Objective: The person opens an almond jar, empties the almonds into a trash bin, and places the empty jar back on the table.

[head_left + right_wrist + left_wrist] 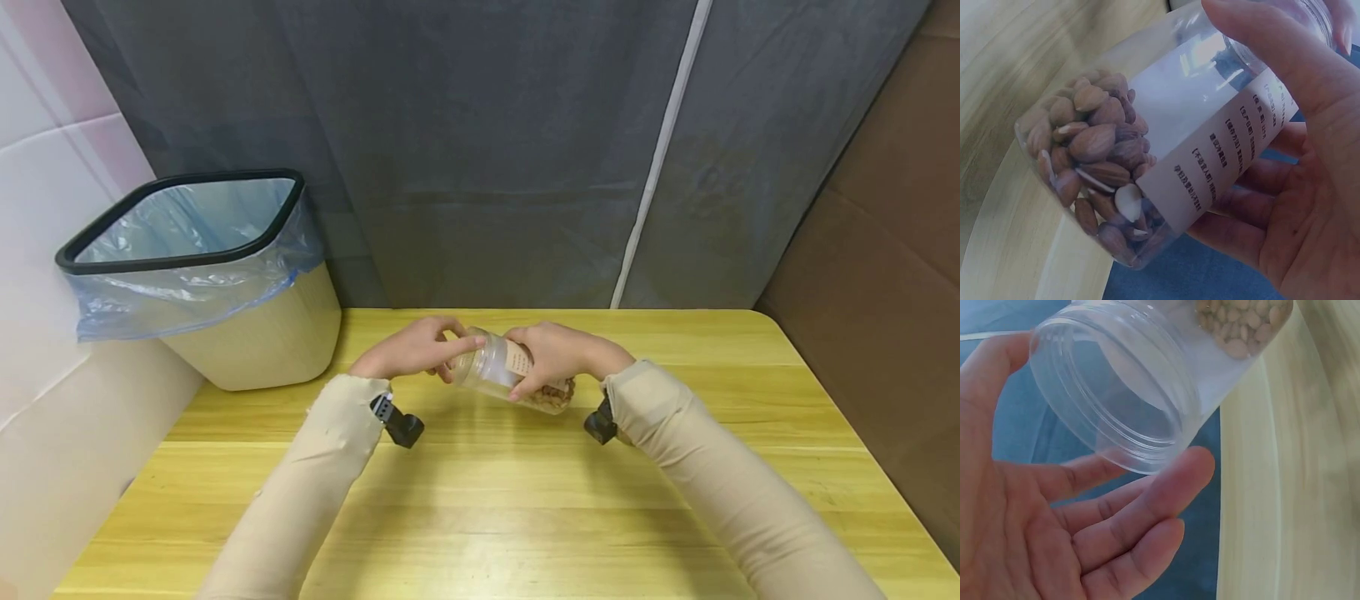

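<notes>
A clear plastic jar (493,367) tilts above the table between the two hands, its bottom end low on the right. Brown almonds (1094,147) are heaped at that end, beside a pale printed label (1219,150). My right hand (558,357) grips the jar's body, with the thumb on the near side and fingers behind. At the raised end, my left hand (416,346) has its thumb and fingers around the rim of the see-through lid (1063,394). The lower fingers (1129,525) of that hand are bent beneath the lid in the left wrist view.
A cream waste bin (262,346) with a black rim and blue plastic liner stands at the back left. The wooden table (480,508) ends against a dark grey curtain (480,167). A brown panel (885,250) lines the right side, a white wall (45,308) the left.
</notes>
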`<state>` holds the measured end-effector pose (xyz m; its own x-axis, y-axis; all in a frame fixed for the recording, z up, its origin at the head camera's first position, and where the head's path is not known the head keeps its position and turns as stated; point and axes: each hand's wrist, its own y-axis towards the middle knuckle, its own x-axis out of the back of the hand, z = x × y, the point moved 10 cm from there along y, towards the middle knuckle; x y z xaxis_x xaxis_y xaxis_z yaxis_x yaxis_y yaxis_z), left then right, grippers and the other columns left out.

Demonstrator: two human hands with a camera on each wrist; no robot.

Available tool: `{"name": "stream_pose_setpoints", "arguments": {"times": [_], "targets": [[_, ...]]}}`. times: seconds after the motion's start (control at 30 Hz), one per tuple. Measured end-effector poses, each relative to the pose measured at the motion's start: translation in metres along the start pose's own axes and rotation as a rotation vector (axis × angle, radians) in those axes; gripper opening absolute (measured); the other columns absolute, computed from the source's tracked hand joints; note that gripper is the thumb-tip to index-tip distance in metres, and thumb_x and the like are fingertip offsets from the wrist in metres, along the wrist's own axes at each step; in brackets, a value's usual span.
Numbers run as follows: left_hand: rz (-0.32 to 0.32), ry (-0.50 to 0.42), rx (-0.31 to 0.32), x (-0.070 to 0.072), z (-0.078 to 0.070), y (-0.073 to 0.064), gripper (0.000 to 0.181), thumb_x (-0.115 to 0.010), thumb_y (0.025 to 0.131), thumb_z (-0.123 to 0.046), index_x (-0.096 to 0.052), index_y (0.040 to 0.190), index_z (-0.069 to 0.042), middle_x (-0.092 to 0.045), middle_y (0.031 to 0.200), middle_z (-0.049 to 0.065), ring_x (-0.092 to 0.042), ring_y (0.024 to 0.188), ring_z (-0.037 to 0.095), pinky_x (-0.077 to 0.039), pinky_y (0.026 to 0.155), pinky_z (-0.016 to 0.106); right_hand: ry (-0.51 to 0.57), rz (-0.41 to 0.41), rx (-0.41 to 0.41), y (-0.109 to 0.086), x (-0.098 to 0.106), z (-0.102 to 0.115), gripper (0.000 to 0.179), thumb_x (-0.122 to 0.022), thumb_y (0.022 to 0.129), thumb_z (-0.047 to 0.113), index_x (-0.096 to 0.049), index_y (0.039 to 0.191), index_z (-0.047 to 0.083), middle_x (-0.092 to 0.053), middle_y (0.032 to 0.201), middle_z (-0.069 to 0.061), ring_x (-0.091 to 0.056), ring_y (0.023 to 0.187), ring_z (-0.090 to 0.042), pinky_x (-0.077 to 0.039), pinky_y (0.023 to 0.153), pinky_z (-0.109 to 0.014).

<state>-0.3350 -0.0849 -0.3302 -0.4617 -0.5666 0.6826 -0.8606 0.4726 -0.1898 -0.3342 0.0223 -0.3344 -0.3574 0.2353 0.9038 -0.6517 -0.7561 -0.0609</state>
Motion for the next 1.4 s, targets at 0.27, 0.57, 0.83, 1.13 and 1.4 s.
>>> {"name": "stream_pose_setpoints", "arguments": {"times": [0.27, 0.57, 0.83, 1.13, 1.4], "targets": [[-0.014, -0.045, 0.01, 0.002, 0.006, 0.0, 0.06, -0.049, 0.087, -0.058, -0.049, 0.119, -0.007, -0.064, 0.086, 0.009, -0.063, 0.076, 0.02, -0.05, 0.073, 0.04, 0.023, 0.001, -0.02, -0.003, 0.001, -0.002, 0.069, -0.081, 0.065, 0.04, -0.054, 0.118, 0.004, -0.059, 0.087, 0.002, -0.056, 0.073, -0.011, -0.047, 0.064, -0.025], [-0.047, -0.097, -0.059, 0.005, 0.02, -0.009, 0.061, -0.068, 0.08, -0.036, -0.037, 0.122, -0.005, -0.051, 0.109, 0.015, -0.056, 0.097, 0.027, -0.046, 0.081, 0.04, 0.033, -0.009, -0.07, -0.01, 0.005, -0.012, 0.077, -0.079, 0.067, 0.042, -0.048, 0.127, 0.005, -0.058, 0.093, 0.001, -0.055, 0.076, -0.012, -0.046, 0.065, -0.026], [-0.086, -0.071, -0.075, -0.009, 0.045, -0.007, 0.059, -0.077, 0.071, -0.022, -0.038, 0.111, -0.001, -0.046, 0.119, 0.019, -0.052, 0.109, 0.032, -0.041, 0.091, 0.044, 0.031, -0.022, -0.074, -0.012, 0.006, -0.014, 0.077, -0.08, 0.067, 0.042, -0.049, 0.126, 0.004, -0.059, 0.092, 0.001, -0.055, 0.077, -0.012, -0.047, 0.066, -0.026], [-0.121, -0.052, -0.065, -0.029, 0.072, 0.0, 0.059, -0.078, 0.07, -0.015, -0.041, 0.113, 0.002, -0.049, 0.118, 0.019, -0.051, 0.109, 0.034, -0.04, 0.09, 0.047, 0.048, -0.024, -0.07, -0.012, 0.003, -0.015, 0.078, -0.08, 0.066, 0.043, -0.049, 0.127, 0.004, -0.06, 0.093, 0.001, -0.056, 0.077, -0.011, -0.047, 0.067, -0.026], [-0.085, -0.082, -0.062, -0.04, 0.086, 0.0, 0.065, -0.077, 0.074, -0.019, -0.04, 0.124, 0.002, -0.046, 0.127, 0.018, -0.045, 0.115, 0.035, -0.036, 0.095, 0.047, 0.043, -0.02, -0.079, -0.011, 0.0, -0.018, 0.077, -0.08, 0.066, 0.042, -0.05, 0.126, 0.004, -0.059, 0.092, 0.002, -0.056, 0.076, -0.01, -0.047, 0.067, -0.026]]}}
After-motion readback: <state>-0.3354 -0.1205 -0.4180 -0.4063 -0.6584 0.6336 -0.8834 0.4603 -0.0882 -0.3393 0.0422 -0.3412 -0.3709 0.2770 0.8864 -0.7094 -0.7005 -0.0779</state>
